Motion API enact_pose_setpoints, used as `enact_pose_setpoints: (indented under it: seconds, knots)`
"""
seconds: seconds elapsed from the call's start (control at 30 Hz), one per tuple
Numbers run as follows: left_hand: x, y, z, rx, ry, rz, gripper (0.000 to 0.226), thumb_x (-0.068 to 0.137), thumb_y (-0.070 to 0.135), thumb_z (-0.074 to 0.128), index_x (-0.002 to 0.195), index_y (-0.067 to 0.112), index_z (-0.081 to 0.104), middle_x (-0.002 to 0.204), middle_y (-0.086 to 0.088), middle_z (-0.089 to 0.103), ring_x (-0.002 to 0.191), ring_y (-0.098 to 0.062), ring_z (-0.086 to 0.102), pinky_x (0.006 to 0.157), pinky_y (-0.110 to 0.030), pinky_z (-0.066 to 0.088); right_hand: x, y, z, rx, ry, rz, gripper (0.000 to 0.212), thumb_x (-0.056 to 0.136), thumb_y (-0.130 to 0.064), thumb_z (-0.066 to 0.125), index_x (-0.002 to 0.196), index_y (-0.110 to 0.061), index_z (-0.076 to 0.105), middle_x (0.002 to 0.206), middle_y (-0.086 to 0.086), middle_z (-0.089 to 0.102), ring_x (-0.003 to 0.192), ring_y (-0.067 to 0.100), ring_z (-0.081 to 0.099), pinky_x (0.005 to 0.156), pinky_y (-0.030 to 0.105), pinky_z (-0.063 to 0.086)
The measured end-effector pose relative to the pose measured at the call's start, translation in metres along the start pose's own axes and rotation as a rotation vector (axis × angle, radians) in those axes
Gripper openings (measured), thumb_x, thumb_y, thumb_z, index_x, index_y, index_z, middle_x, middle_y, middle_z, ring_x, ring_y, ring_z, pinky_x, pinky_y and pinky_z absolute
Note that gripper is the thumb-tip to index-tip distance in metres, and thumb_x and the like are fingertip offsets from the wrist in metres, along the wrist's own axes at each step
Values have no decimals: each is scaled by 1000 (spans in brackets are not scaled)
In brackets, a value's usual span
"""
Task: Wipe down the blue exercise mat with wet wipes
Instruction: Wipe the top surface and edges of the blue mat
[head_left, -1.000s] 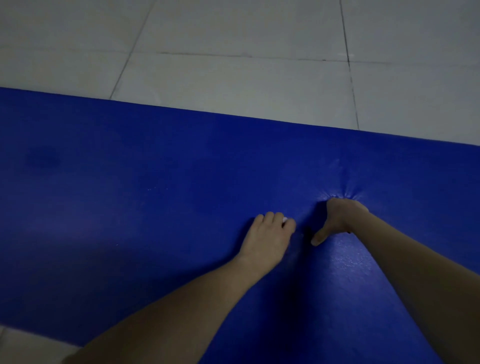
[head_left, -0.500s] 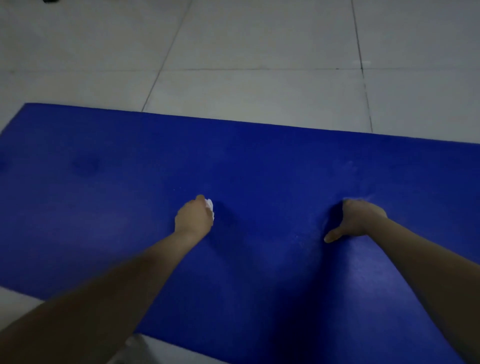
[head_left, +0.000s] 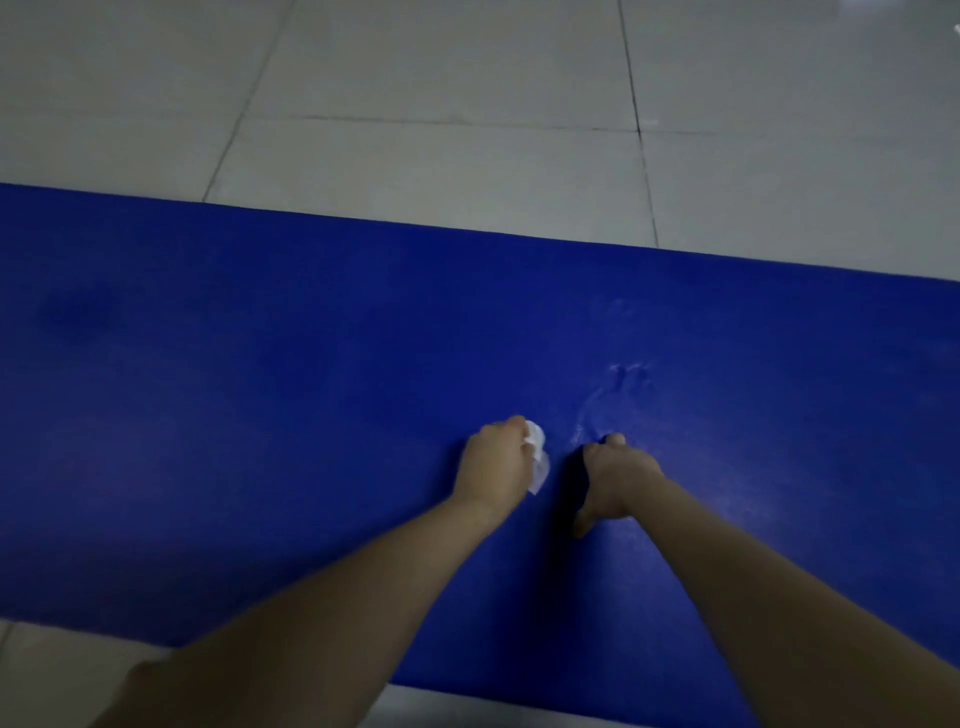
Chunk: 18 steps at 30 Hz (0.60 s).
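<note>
The blue exercise mat (head_left: 260, 389) lies flat across the floor, filling the middle of the view. My left hand (head_left: 496, 462) is curled around a crumpled white wet wipe (head_left: 537, 457) and holds it down on the mat. Just to its right, my right hand (head_left: 615, 480) presses on the mat with its fingers bent under and the thumb pointing back toward me. Shiny wet streaks (head_left: 618, 379) show on the mat beyond the right hand.
Pale grey floor tiles (head_left: 441, 104) with dark grout lines lie beyond the mat's far edge. A strip of the same floor (head_left: 47, 670) shows at the near left corner, before the mat's front edge.
My left hand swept left with the wipe, then came back right and now sits close beside the right hand. The right hand has stayed pressed on the mat.
</note>
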<state>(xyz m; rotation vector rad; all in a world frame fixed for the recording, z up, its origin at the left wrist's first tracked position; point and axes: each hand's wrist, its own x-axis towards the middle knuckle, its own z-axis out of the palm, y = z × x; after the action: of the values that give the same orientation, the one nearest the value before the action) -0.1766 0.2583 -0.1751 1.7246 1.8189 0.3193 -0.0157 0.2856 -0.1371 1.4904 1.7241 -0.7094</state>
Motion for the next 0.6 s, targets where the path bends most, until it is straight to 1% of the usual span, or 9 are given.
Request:
enact_pose_setpoints:
  seconds: [0.07, 0.17, 0.23, 0.3, 0.37, 0.43, 0.47, 0.53, 0.6]
  knots:
    - [-5, 15, 21, 141, 45, 152, 5, 94, 12, 57, 91, 8, 59, 87, -11, 65, 78, -31, 63, 64, -40, 50, 4, -1, 0, 7, -7, -8, 104, 55, -63, 88, 139, -23, 43, 134, 11, 39, 118, 28, 53, 92, 42, 53]
    - [-2, 2, 28, 291, 73, 290, 18, 81, 16, 73, 81, 15, 55, 69, -2, 57, 56, -20, 55, 44, -31, 44, 11, -3, 0, -22, -32, -8, 101, 52, -65, 88, 134, -25, 46, 134, 10, 43, 118, 25, 51, 93, 41, 54]
    - [1, -18, 17, 418, 103, 379, 15, 77, 17, 71, 77, 15, 56, 64, -1, 53, 52, -19, 51, 43, -30, 43, 13, -2, -2, -14, -31, 3, 104, 55, -66, 87, 137, -21, 43, 137, 10, 41, 119, 26, 51, 95, 39, 52]
    - [4, -40, 0, 492, 132, 416, 12, 80, 18, 66, 74, 15, 56, 63, -1, 51, 52, -19, 49, 44, -31, 42, 14, 0, -3, -3, -20, 5, 109, 55, -68, 86, 140, -17, 41, 140, 10, 40, 122, 27, 51, 98, 40, 51]
    - [5, -66, -20, 519, 155, 395, 14, 80, 16, 66, 73, 16, 55, 62, 0, 50, 51, -18, 47, 43, -31, 41, 13, 1, -4, -5, -14, 3, 111, 55, -69, 86, 142, -17, 40, 141, 10, 39, 124, 28, 50, 99, 41, 51]
    - [1, -93, -43, 499, 155, 318, 16, 79, 13, 69, 73, 17, 55, 63, 1, 51, 51, -18, 47, 42, -31, 44, 12, 1, -4, -16, -25, 5, 113, 55, -70, 85, 143, -16, 38, 142, 10, 39, 124, 28, 50, 99, 41, 51]
    - [-1, -107, -54, 499, 157, 253, 14, 81, 16, 69, 77, 18, 56, 66, 1, 54, 54, -18, 51, 44, -32, 47, 12, 0, -5, -21, -31, 4, 114, 55, -70, 85, 143, -16, 38, 142, 11, 38, 124, 28, 50, 98, 41, 51]
    - [-5, -137, -78, 521, 191, 117, 6, 90, 23, 63, 89, 18, 60, 80, 1, 61, 69, -21, 60, 56, -37, 54, 10, 0, -6, -21, -32, 1, 115, 54, -71, 85, 143, -15, 38, 143, 11, 38, 124, 28, 50, 98, 41, 52]
    - [-9, -166, -99, 495, 232, -8, 9, 96, 22, 57, 98, 13, 59, 89, -4, 61, 79, -26, 61, 64, -43, 55, 9, -1, -6, -16, -28, -3, 114, 54, -70, 86, 142, -16, 38, 143, 11, 39, 125, 28, 50, 99, 41, 51]
